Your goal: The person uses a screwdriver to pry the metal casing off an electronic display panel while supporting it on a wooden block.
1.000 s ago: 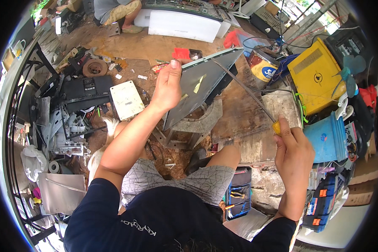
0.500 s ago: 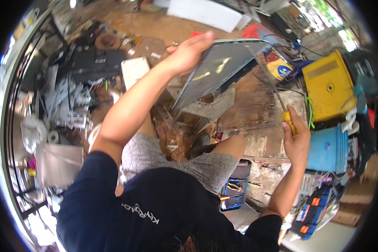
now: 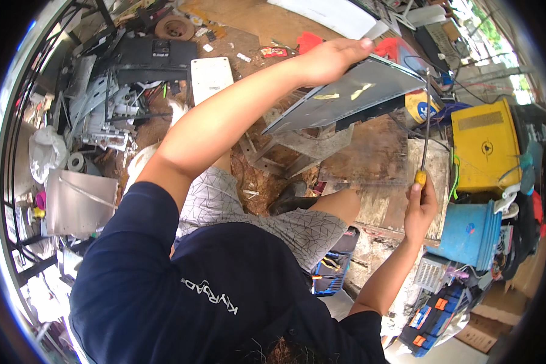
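While the left hand point(image 3: 330, 59) grips the upper edge of a flat grey screen panel point(image 3: 346, 97), fingers curled over the rim and thumb behind, the panel stands tilted above a worn wooden workbench point(image 3: 376, 200), its lower edge near a bent metal bracket point(image 3: 297, 148) on the bench's left part. The right hand point(image 3: 420, 206) is closed round the yellow handle of a long screwdriver point(image 3: 426, 127), whose thin shaft runs up to the panel's right edge; whether the tip touches it cannot be told. A clear plastic sheet point(image 3: 370, 158) lies on the bench below the panel.

Thin, wide and stiff, the panel looks light for its size but probably fragile: it would likely flex or crack if pinched at one corner or pressed on its face. Holding it by the rim, as the left hand does, seems safest, with a second support along an opposite edge. Its smooth face may be slippery.

Beyond the bench's right edge stand a yellow box point(image 3: 482, 145) and a blue bucket point(image 3: 470, 233).
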### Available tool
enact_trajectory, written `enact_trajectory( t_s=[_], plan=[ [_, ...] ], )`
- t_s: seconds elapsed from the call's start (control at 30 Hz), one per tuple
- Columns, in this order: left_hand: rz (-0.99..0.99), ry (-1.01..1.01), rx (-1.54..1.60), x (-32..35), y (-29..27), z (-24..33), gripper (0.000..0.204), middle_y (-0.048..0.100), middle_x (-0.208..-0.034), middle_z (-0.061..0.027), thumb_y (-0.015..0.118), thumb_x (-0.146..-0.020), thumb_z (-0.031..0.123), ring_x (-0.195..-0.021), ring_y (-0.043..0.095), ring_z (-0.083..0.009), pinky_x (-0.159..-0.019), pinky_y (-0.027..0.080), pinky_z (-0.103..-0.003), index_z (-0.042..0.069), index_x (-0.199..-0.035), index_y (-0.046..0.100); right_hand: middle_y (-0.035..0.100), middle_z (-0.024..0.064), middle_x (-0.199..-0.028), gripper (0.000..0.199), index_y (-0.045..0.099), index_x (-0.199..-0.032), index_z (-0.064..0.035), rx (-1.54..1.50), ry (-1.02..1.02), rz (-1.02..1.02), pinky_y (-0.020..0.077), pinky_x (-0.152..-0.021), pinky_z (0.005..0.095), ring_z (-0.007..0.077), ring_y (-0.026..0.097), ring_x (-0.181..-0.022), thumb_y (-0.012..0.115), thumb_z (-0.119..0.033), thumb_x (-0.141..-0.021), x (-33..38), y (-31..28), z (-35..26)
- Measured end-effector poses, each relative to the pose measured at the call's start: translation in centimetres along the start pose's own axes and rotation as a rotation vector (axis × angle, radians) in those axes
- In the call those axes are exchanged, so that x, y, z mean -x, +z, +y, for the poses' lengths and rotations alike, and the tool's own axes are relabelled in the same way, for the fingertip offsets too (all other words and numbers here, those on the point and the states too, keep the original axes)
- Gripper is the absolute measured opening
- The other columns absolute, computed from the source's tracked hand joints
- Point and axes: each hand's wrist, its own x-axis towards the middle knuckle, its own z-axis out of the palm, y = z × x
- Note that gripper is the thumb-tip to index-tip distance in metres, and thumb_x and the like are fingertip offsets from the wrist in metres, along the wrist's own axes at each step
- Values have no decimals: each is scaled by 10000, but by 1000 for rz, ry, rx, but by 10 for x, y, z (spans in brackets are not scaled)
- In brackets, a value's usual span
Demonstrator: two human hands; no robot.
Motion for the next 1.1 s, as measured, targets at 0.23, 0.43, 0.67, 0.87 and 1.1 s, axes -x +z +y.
enact_trajectory(
  t_s=[0.23, 0.43, 0.67, 0.87, 1.1],
  plan=[
    [163, 113, -41, 1, -29, -31, 619, 661, -1064, -137, 239, -1045, 473, -1011, 584, -195, -957, 422, -328, 13, -1156, 639, 504, -34, -763, 270, 566, -984, -78, -374, 123, 250, 391, -539, 225, 67, 467, -602, 691, -305, -910, -71, 44, -2],
    [205, -6, 468, 17, -27, -24, 618, 639, -1108, -160, 334, -1027, 496, -1012, 602, -236, -938, 454, -363, -55, -1196, 560, 650, 29, -972, 386, 636, -1164, -33, -556, 89, 109, 531, -765, 303, 132, 608, -802, 704, -305, -899, -169, 62, 32],
    [214, -3, 457, 21, -38, -17, 619, 605, -1220, -165, 372, -1013, 515, -1165, 552, -276, -1034, 389, -416, -41, -1234, 534, 650, -6, -939, 403, 661, -1164, -25, -632, -90, 4, 480, -753, 259, 91, 566, -831, 718, -318, -893, -199, 109, 15],
    [5, 63, 401, 20, -50, -33, 573, 612, -1203, -96, 394, -1003, 527, -1147, 545, -221, -998, 400, -402, 29, -1219, 577, 660, -1, -977, 346, 668, -1120, -24, -688, -80, 171, 471, -810, 262, 95, 578, -894, 715, -288, -900, -201, 119, 26],
    [-54, 116, 414, 24, -41, -55, 248, 648, -1074, -5, 561, -992, 239, -995, 587, -113, -890, 460, -283, 67, -1168, 593, 624, -21, -932, 304, 649, -1089, -4, -890, -80, 116, 450, -750, 256, 94, 545, -816, 729, -220, -891, -207, 112, 51]
  ],
)
